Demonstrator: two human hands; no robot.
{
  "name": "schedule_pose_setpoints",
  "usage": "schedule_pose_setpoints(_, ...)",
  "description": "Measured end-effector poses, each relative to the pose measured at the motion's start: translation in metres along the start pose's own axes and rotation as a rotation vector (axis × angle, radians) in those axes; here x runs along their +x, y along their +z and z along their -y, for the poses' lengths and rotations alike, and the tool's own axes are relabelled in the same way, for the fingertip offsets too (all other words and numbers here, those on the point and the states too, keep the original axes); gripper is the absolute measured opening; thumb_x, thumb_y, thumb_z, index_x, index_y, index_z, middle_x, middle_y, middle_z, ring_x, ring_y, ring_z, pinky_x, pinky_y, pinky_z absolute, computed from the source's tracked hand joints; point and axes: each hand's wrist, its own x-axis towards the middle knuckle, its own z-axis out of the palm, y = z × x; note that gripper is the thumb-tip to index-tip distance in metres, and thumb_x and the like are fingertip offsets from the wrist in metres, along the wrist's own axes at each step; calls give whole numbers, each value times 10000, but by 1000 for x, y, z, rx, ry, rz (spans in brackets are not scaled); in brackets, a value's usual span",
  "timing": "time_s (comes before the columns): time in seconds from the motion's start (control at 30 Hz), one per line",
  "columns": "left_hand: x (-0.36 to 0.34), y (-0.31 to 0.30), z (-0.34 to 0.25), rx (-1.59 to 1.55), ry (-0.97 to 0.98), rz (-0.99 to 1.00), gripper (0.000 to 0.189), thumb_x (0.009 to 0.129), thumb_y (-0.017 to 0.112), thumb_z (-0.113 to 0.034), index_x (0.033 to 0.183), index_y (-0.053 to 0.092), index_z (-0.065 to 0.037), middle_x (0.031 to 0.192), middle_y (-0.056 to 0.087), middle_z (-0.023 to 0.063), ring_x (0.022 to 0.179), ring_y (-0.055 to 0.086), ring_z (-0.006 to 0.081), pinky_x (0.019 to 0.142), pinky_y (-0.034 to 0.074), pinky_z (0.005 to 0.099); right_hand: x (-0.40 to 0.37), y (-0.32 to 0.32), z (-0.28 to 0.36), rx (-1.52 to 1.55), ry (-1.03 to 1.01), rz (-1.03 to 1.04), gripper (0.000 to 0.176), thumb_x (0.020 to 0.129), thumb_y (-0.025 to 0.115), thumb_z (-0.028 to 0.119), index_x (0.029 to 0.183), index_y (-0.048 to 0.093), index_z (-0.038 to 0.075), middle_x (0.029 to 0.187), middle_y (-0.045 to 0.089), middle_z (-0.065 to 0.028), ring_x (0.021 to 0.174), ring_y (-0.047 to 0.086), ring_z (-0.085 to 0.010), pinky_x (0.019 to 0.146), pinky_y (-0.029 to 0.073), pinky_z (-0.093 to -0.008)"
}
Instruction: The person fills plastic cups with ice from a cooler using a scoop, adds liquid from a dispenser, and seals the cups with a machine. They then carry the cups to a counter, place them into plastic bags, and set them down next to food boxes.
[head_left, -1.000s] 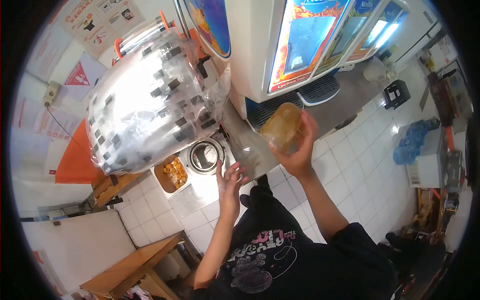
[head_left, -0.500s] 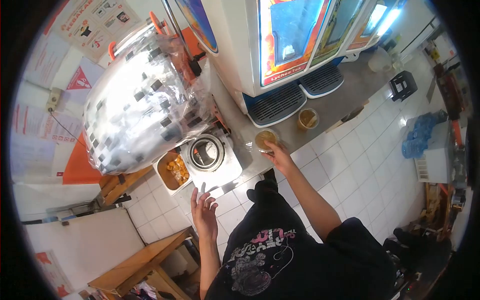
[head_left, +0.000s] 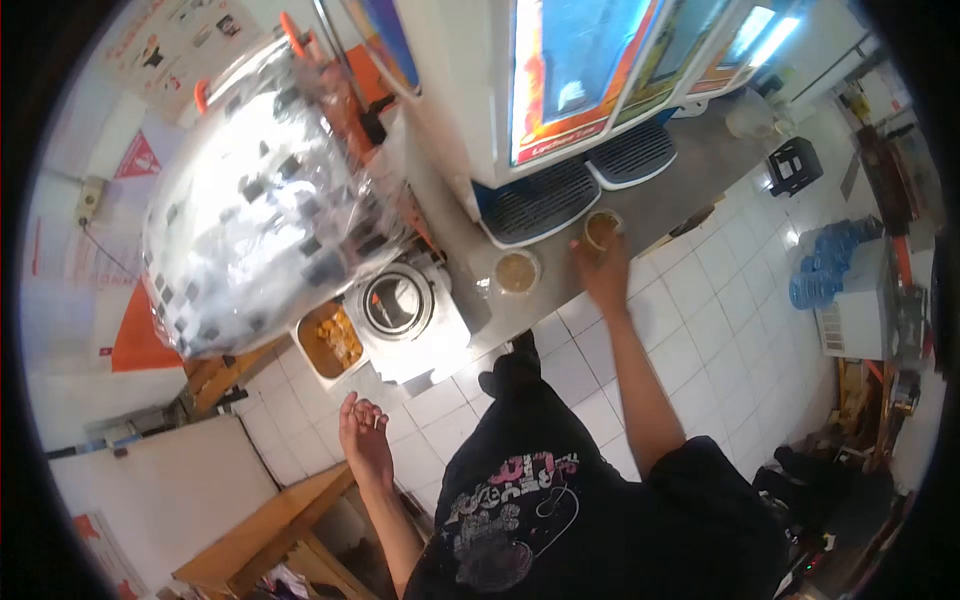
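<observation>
My right hand point(head_left: 605, 272) reaches over the metal counter, its fingers closed around the near side of a clear plastic cup point(head_left: 603, 226) of brownish drink. To its left stands a second plastic cup point(head_left: 517, 271) with a similar tan drink, which nothing touches. My left hand point(head_left: 367, 440) hangs in the air before the counter, palm up with loosely bent fingers, and holds nothing. Nearest to it are a metal container point(head_left: 332, 345) of orange and white pieces and a white device with a round metal ring point(head_left: 397, 303), which looks like a cup sealer.
A drink dispenser point(head_left: 455, 110) with black drip trays point(head_left: 540, 205) stands behind the cups. At left bulges a large plastic-wrapped bundle point(head_left: 250, 190). A wooden shelf point(head_left: 270, 535) is at lower left. Blue bottles point(head_left: 835, 262) and a black crate point(head_left: 793, 167) lie to the right.
My right hand has left the nearer-left cup and moved right to the other cup. My left hand has dropped slightly down and left, its fingers more bent. The view has shifted a little.
</observation>
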Motion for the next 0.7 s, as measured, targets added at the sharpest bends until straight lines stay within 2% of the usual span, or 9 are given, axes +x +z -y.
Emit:
schedule_pose_setpoints(0.03, 0, -6, 2, 9, 11, -27, 524, 1049, 666, -351, 1453, 527, -49, 1159, 666, 34, 1048, 614, 158, 926, 485, 334, 22, -14, -2, -303, -211, -51, 767, 834, 870, 416, 1345, 577, -76, 1227, 650, -291, 1151, 600, -473, 1027, 482, -549)
schedule_pose_setpoints(0.1, 0, -8, 2, 46, -19, -124, 489, 1050, 671, -320, 1433, 543, -44, 1128, 687, 18, 1034, 634, 147, 927, 481, 337, 45, -23, -5, -601, -235, 115, 784, 800, 888, 349, 1381, 558, -61, 1254, 651, -286, 1203, 585, -479, 1048, 471, -571)
schedule_pose_setpoints(0.17, 5, -18, 5, 3, -63, -114, 425, 1051, 674, -260, 1403, 565, -49, 1100, 692, 17, 1036, 635, 144, 927, 479, 337, 67, -18, -31, -395, -118, 308, 821, 794, 895, 321, 1431, 534, -51, 1305, 639, -309, 1259, 581, -477, 1082, 472, -572)
schedule_pose_setpoints(0.27, 5, -23, 3, 26, -58, -140, 376, 1050, 678, -222, 1374, 583, -57, 1099, 694, 18, 1034, 634, 138, 915, 482, 337, 80, -12, -37, -336, -111, 368, 874, 780, 907, 309, 1474, 512, -47, 1362, 627, -309, 1321, 569, -455, 1102, 485, -539)
schedule_pose_setpoints(0.37, -2, -32, 1, 17, -43, -161, 357, 1051, 676, -220, 1359, 591, -60, 1094, 695, 21, 1022, 636, 134, 902, 486, 326, 62, -35, 18, -364, -60, 318, 905, 766, 918, 278, 1494, 493, -50, 1404, 619, -296, 1330, 582, -440, 1102, 498, -508)
schedule_pose_setpoints(0.47, -14, -46, 7, 25, -22, -234, 338, 1052, 673, -207, 1345, 597, -56, 1086, 696, 28, 997, 643, 131, 889, 492, 312, 36, -63, 71, -464, -177, 275, 905, 746, 923, 216, 1501, 493, -35, 1393, 630, -277, 1289, 610, -449, 1095, 505, -499)
schedule_pose_setpoints(0.57, -22, -58, 19, -19, -40, -286, 314, 1049, 674, -196, 1323, 616, -54, 1073, 697, 41, 979, 651, 136, 886, 500, 306, 16, -95, 150, -361, -237, 402, 911, 731, 922, 166, 1519, 496, 3, 1392, 631, -279, 1287, 616, -442, 1103, 504, -490)
schedule_pose_setpoints(0.63, -22, -61, 29, -8, -64, -311, 301, 1050, 669, -195, 1312, 621, -56, 1070, 692, 35, 980, 651, 137, 878, 507, 304, 7, -97, 197, -193, -235, 649, 926, 718, 924, 135, 1535, 499, 47, 1433, 616, -250, 1333, 589, -424, 1127, 488, -477)
schedule_pose_setpoints(0.7, -20, -62, 39, -4, -92, -331, 287, 1052, 664, -194, 1302, 627, -57, 1068, 687, 28, 982, 651, 138, 871, 513, 303, -7, -85, 237, -174, -330, 735, 918, 726, 924, 148, 1535, 501, 58, 1451, 605, -235, 1344, 581, -420, 1135, 482, -474)
